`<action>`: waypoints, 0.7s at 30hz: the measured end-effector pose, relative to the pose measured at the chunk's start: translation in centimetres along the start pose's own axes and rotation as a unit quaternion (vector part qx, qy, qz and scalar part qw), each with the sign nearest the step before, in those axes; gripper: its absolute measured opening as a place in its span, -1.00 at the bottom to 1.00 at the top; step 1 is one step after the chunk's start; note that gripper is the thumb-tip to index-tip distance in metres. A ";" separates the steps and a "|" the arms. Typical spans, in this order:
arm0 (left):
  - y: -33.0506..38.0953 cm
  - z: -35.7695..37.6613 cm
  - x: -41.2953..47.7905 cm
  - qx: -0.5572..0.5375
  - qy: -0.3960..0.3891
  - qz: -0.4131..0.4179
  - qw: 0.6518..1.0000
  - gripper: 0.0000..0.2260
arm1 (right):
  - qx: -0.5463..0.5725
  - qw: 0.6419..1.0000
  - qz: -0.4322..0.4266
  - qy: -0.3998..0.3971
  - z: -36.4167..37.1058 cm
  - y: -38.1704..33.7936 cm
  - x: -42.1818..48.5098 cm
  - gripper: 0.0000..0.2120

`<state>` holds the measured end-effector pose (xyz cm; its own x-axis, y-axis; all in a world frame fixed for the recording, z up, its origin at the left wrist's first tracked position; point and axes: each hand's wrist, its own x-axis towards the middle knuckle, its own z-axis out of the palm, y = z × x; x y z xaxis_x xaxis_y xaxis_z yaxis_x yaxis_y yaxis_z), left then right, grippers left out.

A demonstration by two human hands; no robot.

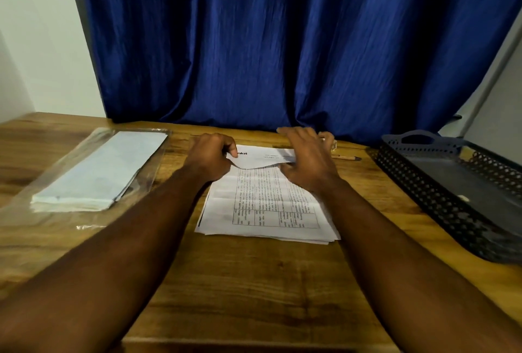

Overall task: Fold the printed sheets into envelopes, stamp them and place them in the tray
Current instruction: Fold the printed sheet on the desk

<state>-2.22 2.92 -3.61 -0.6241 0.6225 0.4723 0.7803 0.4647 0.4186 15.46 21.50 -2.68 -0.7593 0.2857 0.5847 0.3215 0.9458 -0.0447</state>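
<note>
A stack of printed sheets lies in the middle of the wooden table. The far edge of the top sheet is lifted and curled toward me. My left hand pinches that edge at its left corner between thumb and fingers. My right hand holds the right part of the same edge, its fingers spread over the paper. A pack of pale blue envelopes in clear plastic wrap lies at the left. The dark perforated tray stands at the right, apparently holding no paper.
A pen lies just behind my right hand, near the curtain. A blue curtain hangs along the back of the table. The table's near edge runs close below my forearms.
</note>
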 end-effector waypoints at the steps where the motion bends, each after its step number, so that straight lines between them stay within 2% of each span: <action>1: -0.1 0.0 0.2 0.021 0.000 0.004 1.000 -0.70 | -0.012 1.000 -0.007 -0.003 0.1 -0.2 0.1 -0.35; 4: 0.2 -0.4 0.2 0.057 -0.033 -0.001 0.998 -0.73 | -0.010 0.999 -0.029 -0.037 0.6 -0.3 0.2 -0.67; 8: 1.0 -1.5 -0.1 0.083 -0.080 0.007 0.993 -0.88 | 0.028 0.992 0.002 -0.125 0.0 -0.7 -0.2 -0.72; 10: 1.2 -1.6 -0.3 0.121 -0.114 0.015 0.986 -0.73 | 0.022 0.992 0.013 -0.125 -0.3 -1.1 -0.3 -0.77; 14: 1.7 -0.8 -0.7 0.131 -0.106 0.026 0.985 -0.54 | -0.008 0.990 0.018 -0.141 -0.2 -2.3 -0.3 -0.64; 16: 1.6 -0.3 -0.6 0.128 -0.094 0.030 0.987 -0.60 | -0.002 0.979 0.011 -0.202 -0.1 -3.3 -0.4 -0.51; 18: 1.4 0.1 -0.5 0.114 -0.092 0.029 0.989 -0.68 | 0.040 0.968 -0.002 -0.249 0.3 -4.2 -0.5 -0.46; 21: 1.0 0.0 -0.2 0.078 -0.089 0.023 0.993 -0.68 | 0.053 0.974 -0.014 -0.222 0.9 -4.3 0.0 -0.51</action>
<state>-1.30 3.25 -3.30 -0.5817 0.7399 0.3379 0.8130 0.5167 0.2684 13.56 17.58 -3.23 -0.9443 0.2752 0.1806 0.2542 0.9582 -0.1310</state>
